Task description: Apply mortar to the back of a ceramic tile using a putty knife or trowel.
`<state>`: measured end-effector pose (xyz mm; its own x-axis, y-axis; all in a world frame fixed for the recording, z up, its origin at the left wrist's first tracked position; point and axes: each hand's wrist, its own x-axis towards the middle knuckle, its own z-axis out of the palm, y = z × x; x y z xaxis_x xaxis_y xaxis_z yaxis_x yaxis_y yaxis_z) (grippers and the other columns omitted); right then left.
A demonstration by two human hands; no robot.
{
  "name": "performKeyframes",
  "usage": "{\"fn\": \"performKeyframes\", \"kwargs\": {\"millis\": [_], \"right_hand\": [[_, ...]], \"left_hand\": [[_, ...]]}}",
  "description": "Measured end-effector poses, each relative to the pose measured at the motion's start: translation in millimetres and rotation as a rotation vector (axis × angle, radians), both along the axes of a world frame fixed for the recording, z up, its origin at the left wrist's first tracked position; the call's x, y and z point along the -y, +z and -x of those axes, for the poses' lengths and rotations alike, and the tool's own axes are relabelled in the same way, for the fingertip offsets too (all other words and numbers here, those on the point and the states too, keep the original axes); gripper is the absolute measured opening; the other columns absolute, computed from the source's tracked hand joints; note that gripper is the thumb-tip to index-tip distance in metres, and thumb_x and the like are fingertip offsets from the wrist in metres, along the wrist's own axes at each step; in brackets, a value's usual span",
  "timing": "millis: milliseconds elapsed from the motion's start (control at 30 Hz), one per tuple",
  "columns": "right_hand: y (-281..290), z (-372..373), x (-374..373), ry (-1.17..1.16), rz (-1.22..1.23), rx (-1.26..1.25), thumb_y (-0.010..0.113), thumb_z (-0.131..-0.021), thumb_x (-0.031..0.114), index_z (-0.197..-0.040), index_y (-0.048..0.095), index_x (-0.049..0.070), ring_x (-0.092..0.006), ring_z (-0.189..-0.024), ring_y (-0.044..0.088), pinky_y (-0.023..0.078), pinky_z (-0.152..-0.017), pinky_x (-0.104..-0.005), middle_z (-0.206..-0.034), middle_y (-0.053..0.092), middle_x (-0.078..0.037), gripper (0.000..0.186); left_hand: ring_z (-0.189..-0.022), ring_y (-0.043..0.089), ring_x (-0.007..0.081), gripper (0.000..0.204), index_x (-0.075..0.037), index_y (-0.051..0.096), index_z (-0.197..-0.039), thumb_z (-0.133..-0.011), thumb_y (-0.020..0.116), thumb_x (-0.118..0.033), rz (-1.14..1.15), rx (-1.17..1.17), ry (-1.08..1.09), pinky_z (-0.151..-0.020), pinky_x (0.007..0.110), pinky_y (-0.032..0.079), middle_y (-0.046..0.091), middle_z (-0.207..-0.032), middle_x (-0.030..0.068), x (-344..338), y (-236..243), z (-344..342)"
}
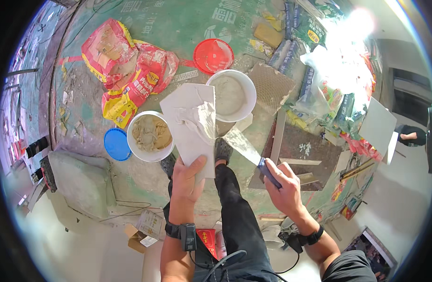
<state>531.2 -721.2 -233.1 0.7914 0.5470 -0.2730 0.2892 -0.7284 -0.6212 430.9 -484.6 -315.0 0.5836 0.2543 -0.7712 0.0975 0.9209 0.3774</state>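
**Paste on the board, knife just clear of it**

We see the left hand closed around the lower end of an off-white handheld board, its thumb pressed across the face and its other fingers mostly hidden underneath. The right hand grasps the dark handle of a putty knife, whose wide blade is smeared with whitish paste. We find the blade pointing at the board's right edge, with a narrow gap showing between them.

The board is held out in front of the body, above the floor, between two white buckets in our view. A ridged mass of pale paste lies on its upper right part, while the lower part looks nearly bare.

As for progress, we judge that loading the board is done, at least in part; working that paste with the knife appears to be left. Plenty of material remains: the right bucket holds a fairly smooth grey-white mix, the left bucket a lumpy beige one. Both are open; a blue lid and a red lid lie nearby. We cannot see any surface being coated.
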Motion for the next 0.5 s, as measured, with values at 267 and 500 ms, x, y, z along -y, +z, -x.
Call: {"fn": "performKeyframes", "kwargs": {"millis": [267, 500], "right_hand": [[2.1, 13.4, -31.0, -0.021, 0.059, -0.030, 0.068, -0.085, -0.003, -0.139, 0.065, 0.006, -0.0341, -0.068, 0.061, 0.051, -0.060, -0.0422, -0.087, 0.057, -0.016, 0.055], [-73.3, -48.5, -45.5, -0.229, -0.125, -0.098, 0.066, -0.089, 0.009, -0.125, 0.066, -0.005, -0.0281, -0.075, 0.064, 0.050, -0.069, -0.0424, -0.085, 0.065, -0.019, 0.039]], "left_hand": [[-0.114, 0.067, 0.0269, 0.057, 0.001, 0.050, -0.140, -0.090, 0.078, -0.002, -0.132, 0.015, -0.082, -0.097, 0.040, 0.056, 0.066, -0.125, 0.0127, 19.3, -1.1, -9.2], [-0.120, 0.062, 0.0229, 0.066, 0.001, 0.048, -0.143, -0.087, 0.082, -0.005, -0.098, -0.075, -0.139, -0.106, 0.038, 0.048, 0.064, -0.131, 0.0105, 26.3, 4.8, 24.3]]}}
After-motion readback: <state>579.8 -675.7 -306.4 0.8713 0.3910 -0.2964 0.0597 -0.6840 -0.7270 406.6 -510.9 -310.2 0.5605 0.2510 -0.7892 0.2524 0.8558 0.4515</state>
